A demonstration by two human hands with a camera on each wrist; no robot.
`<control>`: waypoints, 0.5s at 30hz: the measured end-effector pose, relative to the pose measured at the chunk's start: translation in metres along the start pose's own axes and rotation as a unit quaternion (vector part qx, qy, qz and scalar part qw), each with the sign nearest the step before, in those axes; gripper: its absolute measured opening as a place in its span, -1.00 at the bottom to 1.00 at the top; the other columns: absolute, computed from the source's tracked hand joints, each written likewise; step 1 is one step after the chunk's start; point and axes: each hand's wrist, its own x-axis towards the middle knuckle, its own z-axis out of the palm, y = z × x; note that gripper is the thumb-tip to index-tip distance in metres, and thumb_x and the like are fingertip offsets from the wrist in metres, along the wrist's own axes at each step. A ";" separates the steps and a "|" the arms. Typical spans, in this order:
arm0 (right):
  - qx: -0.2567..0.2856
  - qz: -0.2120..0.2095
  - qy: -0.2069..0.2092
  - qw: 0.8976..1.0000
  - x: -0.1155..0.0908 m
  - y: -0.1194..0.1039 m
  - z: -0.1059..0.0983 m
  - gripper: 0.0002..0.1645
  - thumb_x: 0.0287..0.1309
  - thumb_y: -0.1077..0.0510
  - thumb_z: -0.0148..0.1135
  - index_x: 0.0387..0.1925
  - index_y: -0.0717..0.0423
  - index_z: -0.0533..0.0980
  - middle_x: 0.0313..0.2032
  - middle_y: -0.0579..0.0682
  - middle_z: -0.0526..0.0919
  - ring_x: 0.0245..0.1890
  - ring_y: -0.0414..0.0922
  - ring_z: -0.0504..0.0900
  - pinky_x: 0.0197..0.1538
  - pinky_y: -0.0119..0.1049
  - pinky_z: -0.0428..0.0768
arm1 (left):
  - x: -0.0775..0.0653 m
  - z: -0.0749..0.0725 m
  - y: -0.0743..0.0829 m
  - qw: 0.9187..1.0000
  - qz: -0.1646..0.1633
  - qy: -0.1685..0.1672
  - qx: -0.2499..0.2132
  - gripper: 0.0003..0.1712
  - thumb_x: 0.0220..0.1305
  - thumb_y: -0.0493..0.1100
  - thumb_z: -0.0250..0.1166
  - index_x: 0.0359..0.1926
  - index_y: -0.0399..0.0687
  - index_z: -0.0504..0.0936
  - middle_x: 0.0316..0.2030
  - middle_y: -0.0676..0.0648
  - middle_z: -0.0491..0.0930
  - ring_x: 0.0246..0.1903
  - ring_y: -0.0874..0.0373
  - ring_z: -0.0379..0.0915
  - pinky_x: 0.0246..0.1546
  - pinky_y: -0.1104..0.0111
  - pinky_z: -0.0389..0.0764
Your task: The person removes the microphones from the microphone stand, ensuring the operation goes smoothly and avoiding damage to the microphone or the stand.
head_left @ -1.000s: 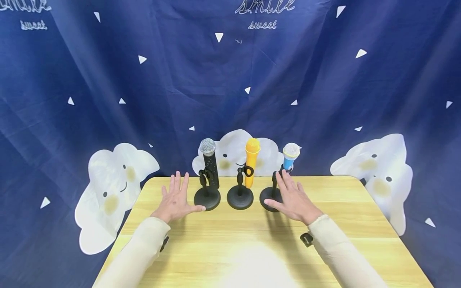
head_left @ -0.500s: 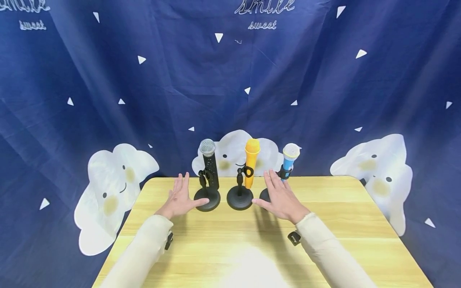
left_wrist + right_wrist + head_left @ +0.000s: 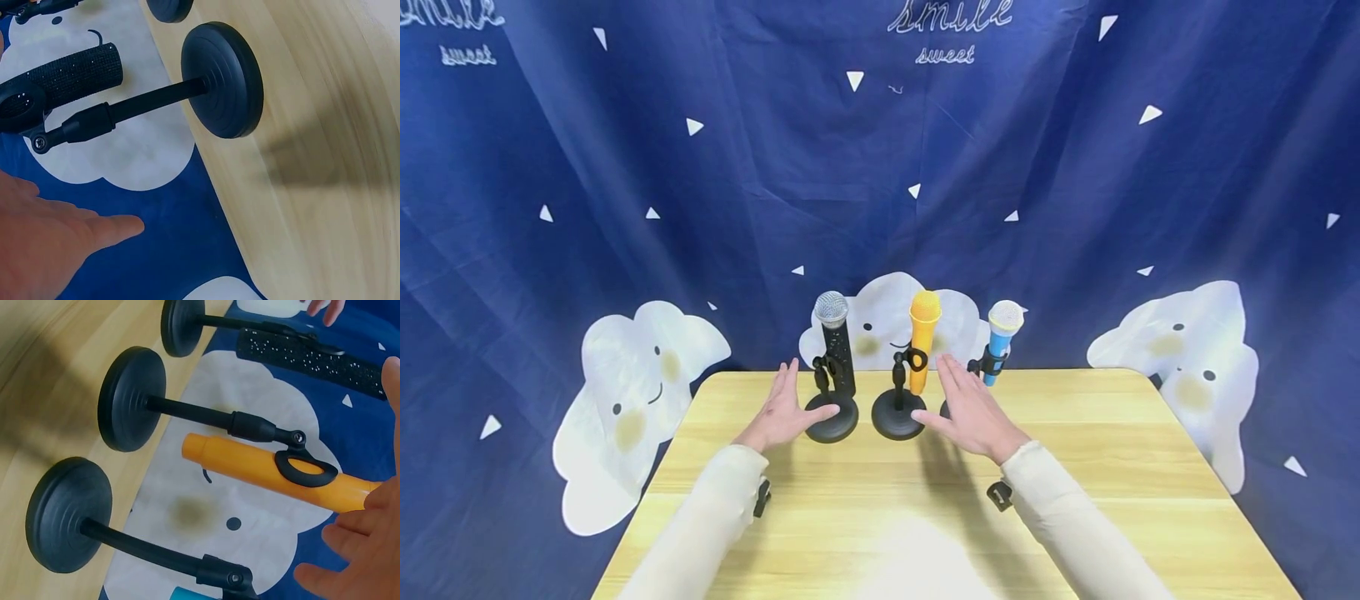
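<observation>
Three microphones stand tilted in black desk stands along the table's far side: a black speckled one [image 3: 841,354] with a silver head, a yellow-orange one [image 3: 922,333], and a blue one [image 3: 998,343] with a white head. My left hand [image 3: 777,417], fingers straight and thumb spread, hovers left of the black microphone's stand base [image 3: 228,81]. My right hand [image 3: 973,414] hangs with spread fingers between the yellow-orange and blue microphones, partly covering the blue one's stand. In the right wrist view its fingers [image 3: 344,540] are near the yellow-orange microphone; contact cannot be told. Neither hand holds anything.
A light wooden table [image 3: 865,500] lies under the hands, with a bright glare at its front. Behind its far edge hangs a dark blue curtain [image 3: 820,167] printed with white clouds and triangles. The middle stand's round base [image 3: 897,414] sits between the hands.
My right hand has moved left, away from the blue microphone toward the yellow-orange one. My left hand has shifted slightly right. The microphones and stands have stayed in place.
</observation>
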 end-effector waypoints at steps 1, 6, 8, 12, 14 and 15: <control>0.004 -0.004 0.004 1.000 0.001 0.000 0.000 0.18 0.29 -0.40 0.11 0.49 0.42 -0.01 0.49 0.34 0.03 0.49 0.20 0.07 0.46 0.17 0.13 | 0.000 0.000 0.001 1.000 0.001 0.001 -0.002 0.45 0.08 0.40 0.40 0.58 -0.17 -0.35 0.55 -0.32 -0.40 0.53 -0.20 -0.48 0.45 -0.18 -0.09; 0.020 -0.015 0.028 0.999 0.007 -0.002 0.002 0.10 0.31 -0.36 0.13 0.48 0.38 0.08 0.46 0.30 0.16 0.45 0.18 0.18 0.45 0.09 0.20 | 0.005 0.000 0.004 1.000 0.016 0.009 -0.015 0.35 0.17 0.25 0.41 0.58 -0.17 -0.33 0.55 -0.35 -0.34 0.53 -0.22 -0.42 0.45 -0.15 -0.08; 0.029 -0.016 0.035 0.999 0.009 -0.004 0.003 0.08 0.31 -0.36 0.13 0.49 0.36 0.10 0.45 0.29 0.20 0.44 0.18 0.21 0.44 0.09 0.22 | 0.007 0.000 0.006 1.000 0.020 0.012 -0.019 0.32 0.21 0.19 0.41 0.58 -0.18 -0.32 0.54 -0.37 -0.32 0.53 -0.23 -0.40 0.46 -0.14 -0.08; 0.054 0.000 0.036 0.998 0.012 -0.007 0.004 0.07 0.30 -0.38 0.13 0.50 0.27 0.11 0.45 0.24 0.22 0.43 0.15 0.23 0.42 0.08 0.26 | 0.012 0.000 0.009 0.999 0.022 0.018 -0.027 0.26 0.25 0.14 0.39 0.58 -0.20 -0.30 0.54 -0.37 -0.27 0.52 -0.24 -0.33 0.47 -0.11 -0.08; 0.065 0.010 0.034 0.997 0.012 -0.008 0.005 0.07 0.28 -0.40 0.13 0.51 0.23 0.12 0.46 0.21 0.23 0.43 0.13 0.24 0.41 0.08 0.28 | 0.015 0.000 0.010 0.999 0.026 0.023 -0.030 0.23 0.27 0.12 0.38 0.57 -0.22 -0.26 0.54 -0.38 -0.22 0.51 -0.26 -0.28 0.47 -0.11 -0.07; 0.068 0.014 0.033 0.997 0.013 -0.009 0.005 0.07 0.28 -0.40 0.14 0.51 0.21 0.12 0.46 0.20 0.23 0.44 0.12 0.24 0.41 0.08 0.29 | 0.016 0.000 0.011 0.999 0.027 0.027 -0.033 0.21 0.27 0.12 0.37 0.57 -0.23 -0.25 0.54 -0.37 -0.20 0.51 -0.26 -0.25 0.47 -0.11 -0.06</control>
